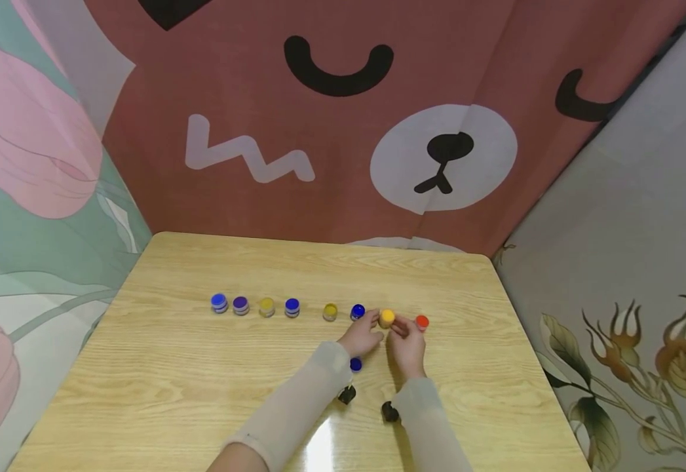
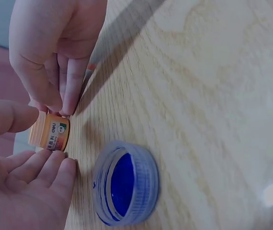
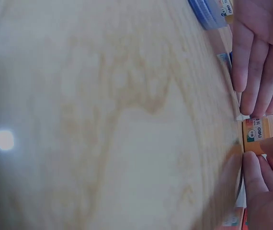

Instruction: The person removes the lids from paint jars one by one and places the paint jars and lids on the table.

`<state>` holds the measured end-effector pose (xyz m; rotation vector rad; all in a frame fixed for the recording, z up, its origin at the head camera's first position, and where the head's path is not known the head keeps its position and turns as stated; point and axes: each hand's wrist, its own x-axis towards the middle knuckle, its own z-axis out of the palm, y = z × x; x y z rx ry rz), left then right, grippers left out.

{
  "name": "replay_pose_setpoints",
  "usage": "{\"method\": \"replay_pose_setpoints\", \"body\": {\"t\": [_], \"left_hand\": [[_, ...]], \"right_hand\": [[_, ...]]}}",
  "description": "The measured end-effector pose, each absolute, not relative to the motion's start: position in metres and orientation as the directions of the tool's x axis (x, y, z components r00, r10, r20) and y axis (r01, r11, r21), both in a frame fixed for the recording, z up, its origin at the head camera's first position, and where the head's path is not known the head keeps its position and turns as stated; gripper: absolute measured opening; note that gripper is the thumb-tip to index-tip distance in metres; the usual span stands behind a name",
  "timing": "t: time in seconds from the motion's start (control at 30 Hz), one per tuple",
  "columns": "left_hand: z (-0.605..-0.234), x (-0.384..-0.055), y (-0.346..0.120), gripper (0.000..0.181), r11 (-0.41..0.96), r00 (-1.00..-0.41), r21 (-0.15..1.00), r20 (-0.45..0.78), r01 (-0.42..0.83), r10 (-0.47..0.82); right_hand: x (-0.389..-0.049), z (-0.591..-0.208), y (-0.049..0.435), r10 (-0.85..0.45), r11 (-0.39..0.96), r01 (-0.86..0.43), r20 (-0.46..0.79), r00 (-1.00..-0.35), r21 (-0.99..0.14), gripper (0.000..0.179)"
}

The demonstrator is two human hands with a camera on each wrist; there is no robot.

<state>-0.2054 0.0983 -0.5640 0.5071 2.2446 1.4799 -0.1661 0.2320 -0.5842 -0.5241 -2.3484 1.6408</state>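
Pinching the orange jar (image 1: 386, 320) with the right hand (image 1: 409, 346); touching it straight-fingered with the left hand (image 1: 362, 336). Likely light, rigid, smooth; best held round its sides.

Orange jar (image 1: 386, 320) with white printed label (image 2: 53, 136), translucent cap (image 2: 147, 184) with deep blue interior, red-topped jar (image 1: 422, 322), leftmost-but-one jar (image 1: 240, 306) seemingly purple-blue, yellowish wood-grain table (image 1: 201, 367), off-white sleeves (image 1: 295, 406), reddish-brown backdrop (image 1: 248, 78) with black-and-white cartoon features, grey curtain (image 1: 626, 229) with botanical print
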Motion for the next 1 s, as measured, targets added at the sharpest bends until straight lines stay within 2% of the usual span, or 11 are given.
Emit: {"method": "replay_pose_setpoints", "body": {"t": [0.2,0.47,0.67,0.8,1.0], "left_hand": [[-0.567,-0.206,0.096,0.057,0.345,-0.861,0.932,-0.086,0.107,0.501],[-0.574,-0.204,0.096,0.041,0.451,-0.884,0.865,-0.019,0.220,0.467],[-0.563,-0.196,0.096,0.032,0.460,-0.910,0.867,-0.019,0.192,0.415],[-0.565,-0.192,0.097,0.033,0.410,-0.924,0.895,0.005,0.175,0.382],[-0.573,-0.193,0.099,0.030,0.373,-0.925,0.898,0.087,0.233,0.370]], "right_hand": [[-0.165,-0.586,0.232,0.425,0.310,0.152,-0.006,-0.905,-0.939,0.031],[-0.159,-0.584,0.237,0.403,0.323,0.140,0.002,-0.915,-0.936,0.017],[-0.155,-0.589,0.241,0.372,0.324,0.125,0.005,-0.928,-0.938,0.010],[-0.151,-0.590,0.241,0.363,0.284,0.124,-0.013,-0.932,-0.951,0.012],[-0.149,-0.591,0.241,0.325,0.176,0.117,-0.054,-0.944,-0.977,0.022]]}}
